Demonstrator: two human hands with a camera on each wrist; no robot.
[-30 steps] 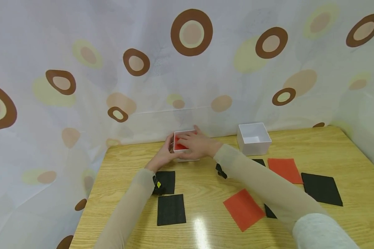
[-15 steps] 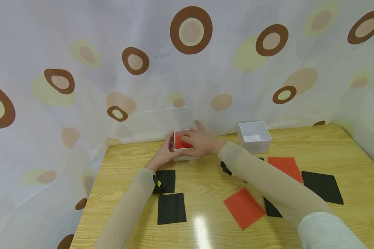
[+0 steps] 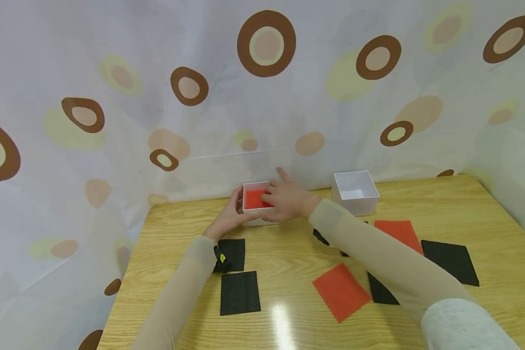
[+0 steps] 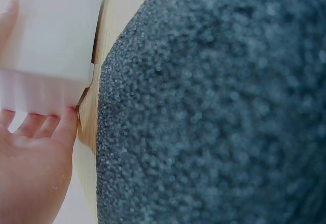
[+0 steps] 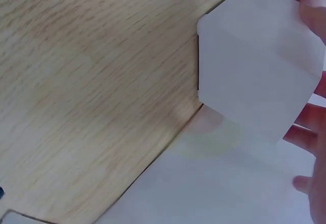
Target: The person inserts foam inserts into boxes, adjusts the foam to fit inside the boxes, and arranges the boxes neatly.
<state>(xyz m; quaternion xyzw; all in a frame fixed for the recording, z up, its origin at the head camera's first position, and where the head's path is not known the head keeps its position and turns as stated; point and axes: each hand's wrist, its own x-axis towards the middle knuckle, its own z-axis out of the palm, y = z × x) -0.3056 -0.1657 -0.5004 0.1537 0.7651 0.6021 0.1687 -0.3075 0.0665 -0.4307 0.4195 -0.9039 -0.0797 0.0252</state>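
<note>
A white open-topped box stands at the table's back edge with a red cloth square lying inside. My left hand holds the box from the left: the thumb lies along the front wall, the other fingers against the left side, as the left wrist view also shows with the hand. From the right, my right hand reaches over the rim. Its fingertips are in the box at the red cloth, the thumb is by the front wall, and one finger points up behind. The tips' exact contact is hidden.
A second white box stands at the back right. Black squares lie at the left, and more black squares at the right. Red squares lie right of centre, partly under my right forearm. A patterned curtain hangs behind the table.
My right hand has slid to the right across the box, uncovering more of the red cloth. My left hand has stayed on the box, which has not visibly moved.
</note>
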